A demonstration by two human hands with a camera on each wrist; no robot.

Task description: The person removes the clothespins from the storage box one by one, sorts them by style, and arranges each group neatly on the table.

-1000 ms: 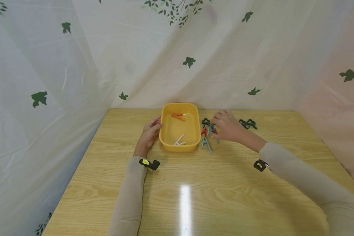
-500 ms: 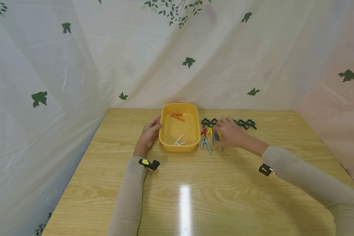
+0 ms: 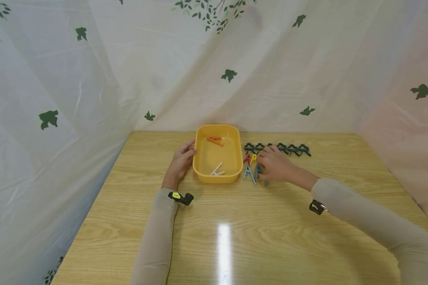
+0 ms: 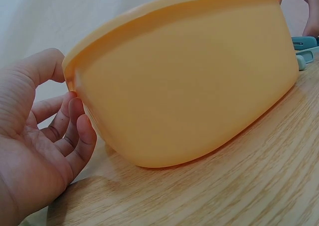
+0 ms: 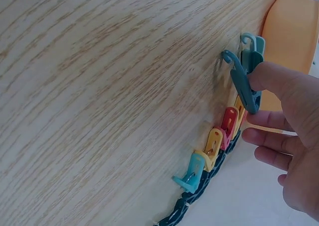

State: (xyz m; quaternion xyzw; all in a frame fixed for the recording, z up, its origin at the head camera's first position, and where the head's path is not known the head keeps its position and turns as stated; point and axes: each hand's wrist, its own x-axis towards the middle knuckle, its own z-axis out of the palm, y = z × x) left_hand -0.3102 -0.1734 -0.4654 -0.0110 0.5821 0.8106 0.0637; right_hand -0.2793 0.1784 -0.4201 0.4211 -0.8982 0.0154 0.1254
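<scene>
My left hand [image 3: 180, 161] holds the left side of a yellow plastic tub [image 4: 184, 86], thumb at its rim and the other fingers bent against its wall. An orange clothespin [image 3: 215, 141] and a white clothespin [image 3: 216, 171] lie inside. To the right of the tub, my right hand [image 3: 278, 165] pinches a dark teal clothespin [image 5: 243, 84] between thumb and index finger. Beside it is a light blue clothespin [image 3: 249, 175]. Behind these stands a row with a red clothespin [image 5: 229, 121], a yellow clothespin [image 5: 213, 144] and a turquoise clothespin [image 5: 193, 172], partly covered by the hand in the head view.
Several dark green clips [image 3: 292, 149] form a row along the back of the wooden table [image 3: 271, 229]. A pale curtain [image 3: 185, 91] with leaf prints hangs right behind the table's back edge.
My right hand, with the dark teal clothespin, has shifted right, then slightly back left and nearer the front, uncovering more green clips. The left hand and the tub have stayed in place.
</scene>
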